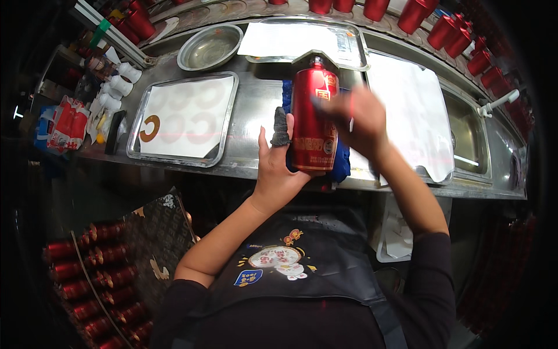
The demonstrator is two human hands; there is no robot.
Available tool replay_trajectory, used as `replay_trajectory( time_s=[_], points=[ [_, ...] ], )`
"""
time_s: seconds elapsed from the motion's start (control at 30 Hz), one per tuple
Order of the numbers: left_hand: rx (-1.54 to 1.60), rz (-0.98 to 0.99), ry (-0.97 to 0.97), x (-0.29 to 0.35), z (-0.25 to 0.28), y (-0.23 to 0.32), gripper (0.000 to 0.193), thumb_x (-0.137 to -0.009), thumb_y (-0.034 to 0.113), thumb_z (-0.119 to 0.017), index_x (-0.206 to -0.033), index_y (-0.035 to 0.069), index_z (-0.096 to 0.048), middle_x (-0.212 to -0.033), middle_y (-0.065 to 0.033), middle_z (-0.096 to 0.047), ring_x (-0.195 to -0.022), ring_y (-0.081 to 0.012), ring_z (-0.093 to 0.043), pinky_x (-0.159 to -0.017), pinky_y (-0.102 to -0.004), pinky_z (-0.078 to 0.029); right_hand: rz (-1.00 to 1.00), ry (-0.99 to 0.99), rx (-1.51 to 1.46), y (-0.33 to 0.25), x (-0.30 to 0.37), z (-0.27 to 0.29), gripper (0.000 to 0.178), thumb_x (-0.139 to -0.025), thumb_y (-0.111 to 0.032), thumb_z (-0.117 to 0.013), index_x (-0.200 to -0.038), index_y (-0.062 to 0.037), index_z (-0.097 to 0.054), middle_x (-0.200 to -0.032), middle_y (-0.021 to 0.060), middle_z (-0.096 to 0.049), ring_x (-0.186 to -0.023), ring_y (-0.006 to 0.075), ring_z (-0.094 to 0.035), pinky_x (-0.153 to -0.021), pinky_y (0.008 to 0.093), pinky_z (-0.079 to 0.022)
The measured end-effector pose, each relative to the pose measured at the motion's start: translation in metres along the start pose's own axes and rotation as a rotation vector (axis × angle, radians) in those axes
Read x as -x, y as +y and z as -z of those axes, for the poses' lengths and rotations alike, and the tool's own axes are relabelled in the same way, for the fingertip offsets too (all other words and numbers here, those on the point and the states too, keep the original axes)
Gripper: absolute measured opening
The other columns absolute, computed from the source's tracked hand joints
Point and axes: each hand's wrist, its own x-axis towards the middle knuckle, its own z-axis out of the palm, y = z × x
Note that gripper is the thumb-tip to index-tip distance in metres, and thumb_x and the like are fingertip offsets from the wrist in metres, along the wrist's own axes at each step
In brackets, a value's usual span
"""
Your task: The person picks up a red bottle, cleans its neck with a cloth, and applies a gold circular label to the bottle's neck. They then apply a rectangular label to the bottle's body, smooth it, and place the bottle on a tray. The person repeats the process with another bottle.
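A red metallic bottle (311, 131) with gold markings and a dark neck stands in front of me, its neck pointing away. Blue cloth (343, 166) shows beneath and beside it. My left hand (278, 168) is at the bottle's lower left, holding it by the base, with a black cover (281, 128) on one finger. Over the bottle's right side, my right hand (361, 119) is curled and smeared by motion. A dark tip reaches toward the bottle's front, but whether these fingers grip anything is unclear.
To the left, a metal tray (229, 119) carries a white sheet with one gold C-shaped piece (150, 128). Beyond are a metal bowl (209, 46) and a paper-covered tray (357, 43). A white sheet (407, 110) and sink (474, 136) lie right. Red bottles (415, 14) line the conveyor.
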Motion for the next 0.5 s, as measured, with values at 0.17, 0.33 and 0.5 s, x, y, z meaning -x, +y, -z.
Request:
replay_trajectory(
  time_s=[0.17,0.33,0.5],
  points=[
    [0.066,0.087,-0.066,0.004,0.000,-0.005,0.108,-0.073,0.031,-0.090,-0.156,0.000,-0.028,-0.142,-0.0187,-0.056,-0.137,-0.0354,-0.049,-0.119,-0.0543,-0.018,-0.194,-0.086,-0.444,-0.048,0.007,0.014,0.015,-0.075,-0.005,-0.076,-0.086,-0.0084,-0.068,-0.077,0.0081,-0.063,-0.068,0.0254,-0.064,-0.064,0.0362,-0.053],
    [0.020,0.096,-0.153,0.005,0.004,-0.009,0.111,-0.073,0.036,-0.088,-0.156,-0.003,-0.026,-0.150,-0.0169,-0.050,-0.146,-0.0318,-0.039,-0.118,-0.0649,0.000,-0.372,0.065,-0.071,0.023,-0.006,-0.008,0.012,-0.078,-0.004,-0.073,-0.087,-0.0080,-0.065,-0.080,0.0105,-0.062,-0.071,0.0285,-0.060,-0.065,0.0365,-0.050],
    [0.000,0.070,-0.226,0.005,0.006,-0.018,0.109,-0.076,0.041,-0.085,-0.159,0.004,-0.024,-0.157,-0.0172,-0.041,-0.147,-0.0307,-0.037,-0.117,-0.0661,0.006,-0.080,-0.065,-0.271,-0.012,0.020,0.004,0.021,-0.070,-0.004,-0.075,-0.090,-0.0086,-0.069,-0.074,0.0078,-0.057,-0.071,0.0240,-0.063,-0.067,0.0363,-0.053]
  ],
)
